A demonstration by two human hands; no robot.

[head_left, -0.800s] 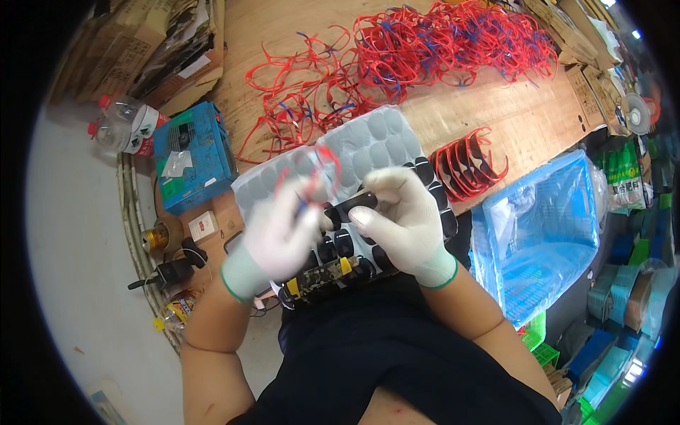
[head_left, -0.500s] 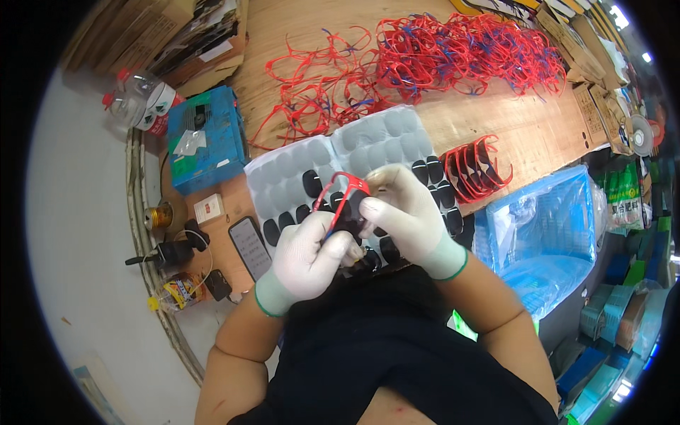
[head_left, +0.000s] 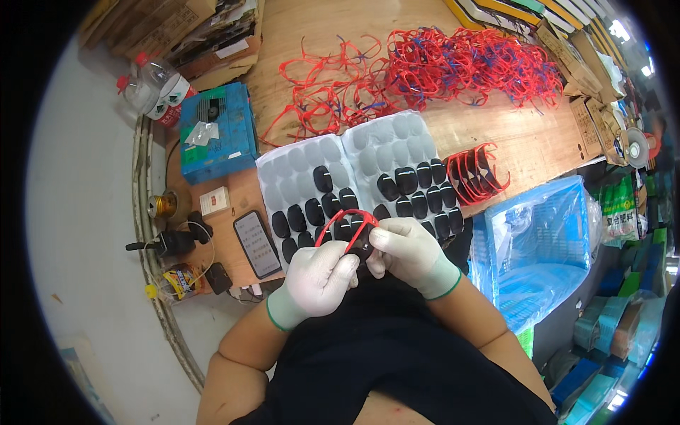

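Observation:
Both my hands wear white gloves. My left hand (head_left: pixel 320 278) and my right hand (head_left: pixel 405 248) together grip a red glasses frame (head_left: pixel 345 221) just above my lap, with a dark lens piece between the fingers. Right behind it lie two white moulded trays (head_left: pixel 297 164) that carry several black oval lenses (head_left: pixel 406 180). A small stack of red frames (head_left: pixel 476 172) stands to the right of the trays. A big tangled heap of red frames (head_left: pixel 453 67) covers the far side of the wooden table (head_left: pixel 538 142).
A phone (head_left: pixel 256 244), a small white box (head_left: pixel 214 200), a metal can (head_left: pixel 161 205) and a black tool (head_left: pixel 170 243) lie left of the trays. A blue crate (head_left: pixel 217 133) and plastic bottles (head_left: pixel 152 86) stand farther back left. A blue basket lined with plastic (head_left: pixel 542 248) sits at my right.
My hands have drawn back from over the tray toward my body, still holding the red frame. The view has tilted, so the trays and their lenses show more fully.

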